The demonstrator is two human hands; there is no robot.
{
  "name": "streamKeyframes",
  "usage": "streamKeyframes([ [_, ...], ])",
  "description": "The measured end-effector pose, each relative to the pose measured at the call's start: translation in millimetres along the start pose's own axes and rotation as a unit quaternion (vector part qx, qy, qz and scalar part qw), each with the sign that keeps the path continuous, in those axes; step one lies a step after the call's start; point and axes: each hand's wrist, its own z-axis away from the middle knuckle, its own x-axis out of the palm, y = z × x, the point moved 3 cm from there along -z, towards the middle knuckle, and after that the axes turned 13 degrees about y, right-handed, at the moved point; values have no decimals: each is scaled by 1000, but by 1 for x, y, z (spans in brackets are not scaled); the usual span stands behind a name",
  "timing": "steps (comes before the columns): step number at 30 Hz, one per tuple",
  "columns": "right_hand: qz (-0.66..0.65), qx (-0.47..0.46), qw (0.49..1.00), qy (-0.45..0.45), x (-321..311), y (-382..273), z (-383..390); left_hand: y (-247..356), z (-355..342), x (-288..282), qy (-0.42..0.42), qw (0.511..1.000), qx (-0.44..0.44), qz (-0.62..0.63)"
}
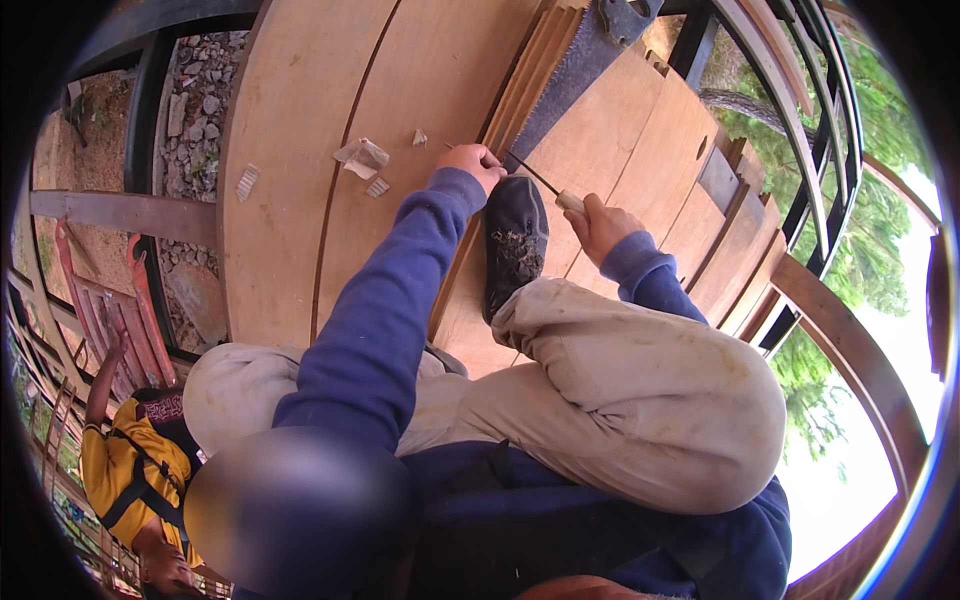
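Note:
A handsaw (pixel 572 88) lies slantwise over a stack of thin boards, its handle at the far end and its narrow tip toward me. My left hand (pixel 474 168) is closed, its fingertips pinching at that narrow tip; the exact grip is partly hidden. In my right hand (pixel 606 228) is a slim dark file (pixel 535 173) with a pale wooden handle, gripped round the handle. The file's thin end reaches to the saw's edge beside my left fingers. Just below both hands my dark shoe (pixel 516 240), with shavings on it, rests against the boards near the saw tip.
Wide wooden planks (pixel 290 120) form the surface under me. Crumpled paper (pixel 361 158) and small scraps lie left of my left hand. Stacked boards (pixel 525 75) run under the saw. Dark metal railing (pixel 825 130) curves along the right. A person in yellow (pixel 140 465) is at lower left.

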Motion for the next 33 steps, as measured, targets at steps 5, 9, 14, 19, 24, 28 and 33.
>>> streamKeyframes([
  [5,2,22,999,-35,-1,-6,-6,1,1,-1,9,1000,11,-6],
  [9,-17,27,999,-16,8,-21,-36,4,-4,12,11,999,34,3],
  [14,9,-20,1000,-7,-5,-34,-42,-11,-7,5,17,998,33,48],
  [19,-47,-38,997,56,-5,-5,-19,-12,-5,13,22,999,20,41],
  [24,9,-4,1000,8,-1,1,2,3,-2,3,7,1000,10,4],
  [28,-1,8,1000,-7,1,-1,2,1,0,-1,12,1000,11,-1],
  [33,5,21,999,-31,1,-8,-5,-2,1,2,10,1000,6,-8],
])
